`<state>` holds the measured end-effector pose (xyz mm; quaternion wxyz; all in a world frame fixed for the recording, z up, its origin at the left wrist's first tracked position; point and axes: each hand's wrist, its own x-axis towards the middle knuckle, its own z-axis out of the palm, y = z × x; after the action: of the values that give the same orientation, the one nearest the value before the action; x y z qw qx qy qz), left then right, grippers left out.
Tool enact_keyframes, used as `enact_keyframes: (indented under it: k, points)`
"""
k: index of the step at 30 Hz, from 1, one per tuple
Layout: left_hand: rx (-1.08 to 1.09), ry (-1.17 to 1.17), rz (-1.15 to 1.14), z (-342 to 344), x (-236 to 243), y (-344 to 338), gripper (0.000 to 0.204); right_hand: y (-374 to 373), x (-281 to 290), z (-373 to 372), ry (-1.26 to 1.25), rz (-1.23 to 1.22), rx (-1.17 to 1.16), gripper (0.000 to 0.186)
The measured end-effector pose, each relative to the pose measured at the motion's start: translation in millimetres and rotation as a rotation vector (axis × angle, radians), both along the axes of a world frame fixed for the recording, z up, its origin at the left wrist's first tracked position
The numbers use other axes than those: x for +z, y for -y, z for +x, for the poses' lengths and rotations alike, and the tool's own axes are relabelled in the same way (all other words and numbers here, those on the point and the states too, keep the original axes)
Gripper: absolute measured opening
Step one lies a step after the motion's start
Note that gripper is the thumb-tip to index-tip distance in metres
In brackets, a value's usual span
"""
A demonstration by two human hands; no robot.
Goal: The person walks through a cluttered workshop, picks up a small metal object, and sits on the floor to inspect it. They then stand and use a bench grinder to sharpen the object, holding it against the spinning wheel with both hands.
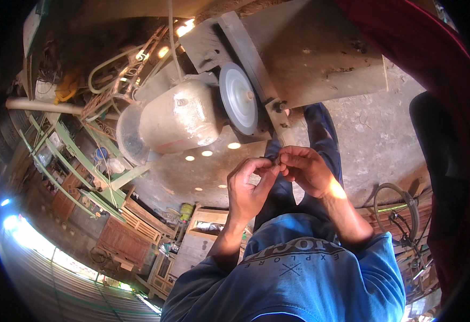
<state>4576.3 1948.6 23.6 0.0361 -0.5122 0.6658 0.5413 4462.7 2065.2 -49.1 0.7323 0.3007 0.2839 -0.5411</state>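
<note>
In front of my body, my left hand (248, 188) and my right hand (307, 170) meet with thumbs and fingertips pinched together. Between the fingertips sits a tiny piece, mostly hidden and too small to name. Just beyond the hands ends a long flat bar (251, 59) with a bolt near its close end. Left of that bar stands a round grey disc (232, 91), like a grinding wheel, upright on a shaft. A bulky motor (176, 119), wrapped in shiny film, is beside the disc. Neither hand touches the machine.
A broad flat panel (320, 48) lies beyond the bar. Green metal framework (76, 150) and wooden furniture (125, 236) crowd the left. At the right a wheel (396, 212) leans near planks, and dark red cloth (406, 37) hangs close by. Sunlit spots dot the concrete floor (379, 126).
</note>
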Motion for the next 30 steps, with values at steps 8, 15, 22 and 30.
enact_keyframes:
  k: [8,15,22,30]
  points:
    - [0.246,0.075,0.167,9.6,-19.6,10.3,0.014,18.9,4.4,4.5,-0.407,0.049,0.021,0.007]
    - [0.373,-0.149,0.213,19.9,-51.5,25.6,0.020,45.3,-1.3,12.4,-0.660,0.099,-0.010,0.008]
    - [0.320,-0.144,0.249,18.8,-54.4,31.1,0.029,51.0,3.9,9.2,-0.812,0.163,0.118,0.013]
    - [0.371,-0.190,0.232,15.2,-53.9,29.5,0.026,55.1,4.5,10.3,-0.891,0.131,0.097,0.013]
